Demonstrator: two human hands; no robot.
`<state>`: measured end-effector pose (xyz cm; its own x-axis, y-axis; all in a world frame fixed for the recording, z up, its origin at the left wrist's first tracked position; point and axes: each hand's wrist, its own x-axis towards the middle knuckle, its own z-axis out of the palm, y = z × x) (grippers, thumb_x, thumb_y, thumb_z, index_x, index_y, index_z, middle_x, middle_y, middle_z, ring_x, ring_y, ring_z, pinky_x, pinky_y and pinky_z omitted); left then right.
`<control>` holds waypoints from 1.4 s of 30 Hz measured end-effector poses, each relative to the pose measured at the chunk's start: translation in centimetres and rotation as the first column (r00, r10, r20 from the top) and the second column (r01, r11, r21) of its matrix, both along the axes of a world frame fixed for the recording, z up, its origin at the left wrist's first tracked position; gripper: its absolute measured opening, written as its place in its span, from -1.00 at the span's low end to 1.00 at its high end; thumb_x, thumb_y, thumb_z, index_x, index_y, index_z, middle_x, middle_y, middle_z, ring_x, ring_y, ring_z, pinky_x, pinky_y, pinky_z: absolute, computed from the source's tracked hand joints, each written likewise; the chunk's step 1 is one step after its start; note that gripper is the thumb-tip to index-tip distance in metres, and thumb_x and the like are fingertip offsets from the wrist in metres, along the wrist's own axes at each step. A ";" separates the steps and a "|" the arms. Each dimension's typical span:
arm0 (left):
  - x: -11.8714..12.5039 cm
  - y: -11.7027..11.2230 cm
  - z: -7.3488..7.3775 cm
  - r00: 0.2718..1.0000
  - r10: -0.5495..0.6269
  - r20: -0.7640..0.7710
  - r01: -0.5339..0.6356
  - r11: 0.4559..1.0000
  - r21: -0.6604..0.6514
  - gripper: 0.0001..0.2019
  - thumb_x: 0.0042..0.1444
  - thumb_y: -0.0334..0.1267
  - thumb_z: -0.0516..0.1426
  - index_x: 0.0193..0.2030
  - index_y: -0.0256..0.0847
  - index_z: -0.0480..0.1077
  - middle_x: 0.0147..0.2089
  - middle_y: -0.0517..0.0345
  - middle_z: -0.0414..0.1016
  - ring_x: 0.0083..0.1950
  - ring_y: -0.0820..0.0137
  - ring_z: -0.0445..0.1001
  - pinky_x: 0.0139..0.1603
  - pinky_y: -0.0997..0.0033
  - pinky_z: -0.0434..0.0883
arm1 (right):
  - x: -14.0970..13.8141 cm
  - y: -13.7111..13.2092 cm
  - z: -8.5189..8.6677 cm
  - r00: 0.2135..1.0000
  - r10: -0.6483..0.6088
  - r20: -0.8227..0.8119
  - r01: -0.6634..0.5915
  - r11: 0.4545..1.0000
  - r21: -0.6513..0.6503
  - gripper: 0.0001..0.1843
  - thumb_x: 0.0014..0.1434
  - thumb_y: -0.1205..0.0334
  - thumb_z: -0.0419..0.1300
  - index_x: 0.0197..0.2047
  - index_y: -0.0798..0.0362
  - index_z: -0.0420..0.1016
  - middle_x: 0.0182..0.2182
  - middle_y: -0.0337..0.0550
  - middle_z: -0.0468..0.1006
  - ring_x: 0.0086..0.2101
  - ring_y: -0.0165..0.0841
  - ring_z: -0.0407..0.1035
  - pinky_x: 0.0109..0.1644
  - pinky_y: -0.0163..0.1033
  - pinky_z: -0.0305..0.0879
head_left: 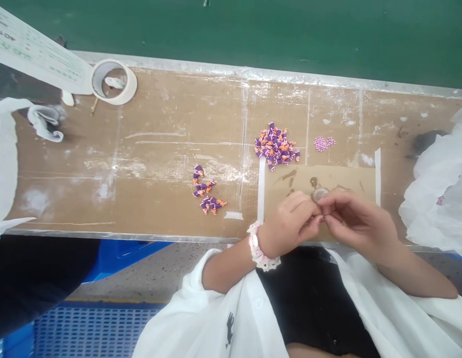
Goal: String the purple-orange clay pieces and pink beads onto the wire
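My left hand (293, 219), with a pink and white scrunchie (257, 248) on its wrist, is closed in a pinch. Its fingertips meet those of my right hand (359, 223), also pinched. Whatever lies between the fingers is too small and hidden to name. Just beyond the fingertips is a small round, pale disc-like thing (320, 194); I cannot tell if it is held or lies on the table. Farther off sits a heap of small purple and orange figure-like pieces (276, 145). To its right is a little pile of tiny pink-purple pieces (323, 143).
More purple and orange pieces (206, 191) lie left of my hands. A tape roll (131, 88) and a printed sheet (40, 54) are at the far left. White plastic bags (435, 199) stand at the right and left ends of the cardboard-covered table (171, 114).
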<state>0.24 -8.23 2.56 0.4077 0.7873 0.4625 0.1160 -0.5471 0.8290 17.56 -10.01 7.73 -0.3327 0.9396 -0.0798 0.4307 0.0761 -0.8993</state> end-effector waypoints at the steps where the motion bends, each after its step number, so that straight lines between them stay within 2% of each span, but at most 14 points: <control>1: 0.0 -0.1 0.0 1.000 0.005 -0.001 -0.005 1.000 0.004 -0.90 0.23 -0.39 0.04 -0.33 -0.20 0.24 -0.42 0.19 0.31 -0.37 0.46 0.28 -0.32 0.44 0.39 | 0.0 0.0 0.0 1.000 0.000 -0.007 0.000 1.000 -0.020 -0.73 0.18 0.45 0.13 -0.12 -0.09 0.37 -0.39 -0.26 0.39 -0.42 -0.44 0.30 -0.38 -0.32 0.30; 4: 0.0 -0.2 0.0 1.000 0.019 0.000 -0.019 1.000 0.005 -0.91 0.24 -0.39 0.04 -0.32 -0.21 0.26 -0.41 0.16 0.35 -0.36 0.44 0.30 -0.29 0.42 0.40 | 0.0 -0.1 -0.3 1.000 -0.002 -0.017 0.001 1.000 -0.029 -0.71 0.18 0.45 0.12 -0.09 -0.11 0.37 -0.39 -0.25 0.40 -0.42 -0.44 0.32 -0.39 -0.32 0.31; 15: 0.4 -0.3 -0.3 0.998 0.013 0.062 -0.016 0.999 0.042 -0.95 0.21 -0.41 0.05 -0.28 -0.21 0.28 -0.40 0.15 0.38 -0.35 0.43 0.33 -0.34 0.42 0.42 | -0.4 -0.7 -0.5 0.996 -0.061 -0.060 0.068 0.989 0.128 -0.69 0.17 0.49 0.13 -0.10 -0.10 0.40 -0.35 -0.20 0.49 -0.33 -0.37 0.42 -0.37 -0.27 0.36; 20: 0.1 -0.2 -0.3 0.998 -0.011 0.058 0.011 1.000 -0.005 -0.95 0.24 -0.38 0.06 -0.27 -0.22 0.31 -0.39 0.14 0.42 -0.33 0.44 0.37 -0.27 0.41 0.42 | 0.1 -0.7 -0.5 0.993 -0.108 -0.041 0.112 0.985 0.132 -0.71 0.17 0.46 0.14 -0.09 -0.10 0.39 -0.38 -0.22 0.47 -0.39 -0.40 0.38 -0.42 -0.29 0.34; 22: -0.4 -0.1 -0.3 0.999 0.013 0.037 -0.012 0.999 -0.045 -0.94 0.26 -0.37 0.05 -0.26 -0.22 0.31 -0.37 0.14 0.43 -0.31 0.45 0.38 -0.24 0.43 0.41 | 1.0 -0.5 -0.9 0.986 -0.164 0.019 0.158 0.970 0.184 -0.69 0.16 0.46 0.15 -0.08 -0.10 0.38 -0.38 -0.23 0.45 -0.42 -0.41 0.36 -0.44 -0.30 0.31; 24: -1.4 0.0 -0.4 0.998 0.067 -0.002 -0.067 0.994 -0.087 -0.93 0.26 -0.38 0.05 -0.25 -0.21 0.32 -0.36 0.15 0.44 -0.29 0.45 0.39 -0.23 0.45 0.40 | 2.2 -0.2 -1.4 0.967 -0.183 0.177 0.133 0.955 0.265 -0.67 0.16 0.46 0.15 -0.05 -0.09 0.39 -0.40 -0.26 0.43 -0.45 -0.43 0.33 -0.42 -0.31 0.30; 27: -3.5 -0.1 -0.7 0.979 0.194 -0.068 -0.200 0.974 -0.105 -0.93 0.26 -0.38 0.05 -0.25 -0.20 0.34 -0.36 0.17 0.45 -0.28 0.46 0.42 -0.26 0.46 0.38 | 3.7 0.3 -2.1 0.879 -0.083 0.470 -0.088 0.940 0.330 -0.62 0.17 0.46 0.13 0.03 -0.06 0.36 -0.41 -0.26 0.43 -0.47 -0.43 0.32 -0.39 -0.30 0.29; 29: -5.2 -0.3 -1.2 0.934 0.341 -0.104 -0.348 0.935 -0.070 -0.91 0.25 -0.38 0.06 -0.26 -0.19 0.36 -0.36 0.19 0.45 -0.31 0.47 0.42 -0.28 0.45 0.36 | 4.2 0.5 -2.4 0.834 0.006 0.552 -0.220 0.920 0.323 -0.59 0.19 0.45 0.11 0.09 -0.02 0.31 -0.37 -0.22 0.45 -0.44 -0.41 0.35 -0.38 -0.30 0.27; 30: -6.1 -0.4 -1.6 0.888 0.446 -0.115 -0.453 0.890 -0.046 -0.91 0.25 -0.37 0.06 -0.26 -0.19 0.38 -0.36 0.19 0.44 -0.31 0.47 0.41 -0.28 0.45 0.36 | 4.2 0.6 -2.4 0.830 0.030 0.558 -0.250 0.912 0.324 -0.59 0.20 0.46 0.10 0.10 -0.01 0.29 -0.36 -0.21 0.45 -0.43 -0.41 0.36 -0.39 -0.31 0.27; 32: -8.2 -0.7 -2.4 0.753 0.648 -0.114 -0.652 0.758 -0.006 -0.91 0.24 -0.34 0.07 -0.26 -0.19 0.40 -0.36 0.17 0.43 -0.29 0.43 0.42 -0.25 0.39 0.37 | 4.0 0.6 -2.4 0.829 0.064 0.555 -0.281 0.907 0.314 -0.59 0.20 0.46 0.10 0.11 0.00 0.27 -0.36 -0.21 0.44 -0.42 -0.41 0.36 -0.39 -0.32 0.26; 34: -10.5 -1.1 -3.2 0.630 0.771 -0.085 -0.771 0.635 0.046 -0.90 0.23 -0.28 0.10 -0.28 -0.21 0.41 -0.37 0.16 0.43 -0.34 0.43 0.41 -0.30 0.37 0.36 | 3.6 0.8 -2.4 0.817 0.076 0.571 -0.303 0.900 0.314 -0.60 0.21 0.46 0.09 0.10 0.00 0.26 -0.36 -0.21 0.44 -0.43 -0.41 0.35 -0.38 -0.32 0.25; 38: -15.1 -1.6 -3.9 0.506 0.843 -0.181 -0.840 0.530 0.121 -0.84 0.18 -0.18 0.16 -0.29 -0.24 0.43 -0.38 0.14 0.43 -0.45 0.46 0.34 -0.43 0.39 0.31 | 3.2 0.9 -2.4 0.765 0.114 0.634 -0.384 0.871 0.307 -0.63 0.21 0.48 0.04 0.07 0.04 0.29 -0.37 -0.18 0.44 -0.41 -0.37 0.37 -0.38 -0.30 0.24; 40: -16.9 -1.8 -3.6 0.459 0.846 -0.272 -0.822 0.520 0.230 -0.83 0.16 -0.17 0.17 -0.33 -0.23 0.44 -0.42 0.15 0.43 -0.45 0.45 0.34 -0.46 0.42 0.28 | 3.4 0.9 -2.3 0.765 0.123 0.632 -0.374 0.884 0.280 -0.64 0.22 0.45 0.05 0.07 0.02 0.31 -0.37 -0.18 0.45 -0.42 -0.37 0.37 -0.38 -0.30 0.25; 42: -18.0 -2.1 -2.8 0.425 0.814 -0.396 -0.775 0.553 0.305 -0.85 0.16 -0.19 0.16 -0.34 -0.22 0.44 -0.45 0.17 0.42 -0.46 0.46 0.33 -0.47 0.43 0.27 | 3.9 0.7 -2.0 0.793 0.084 0.604 -0.309 0.909 0.279 -0.66 0.21 0.38 0.09 0.06 -0.03 0.34 -0.35 -0.19 0.48 -0.46 -0.39 0.37 -0.41 -0.29 0.26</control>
<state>-17.72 -10.37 -0.28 -0.2208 0.8496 0.4790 0.8610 -0.0610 0.5050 21.44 -9.32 5.71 -0.5117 0.8592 0.0017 0.7909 0.4718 -0.3898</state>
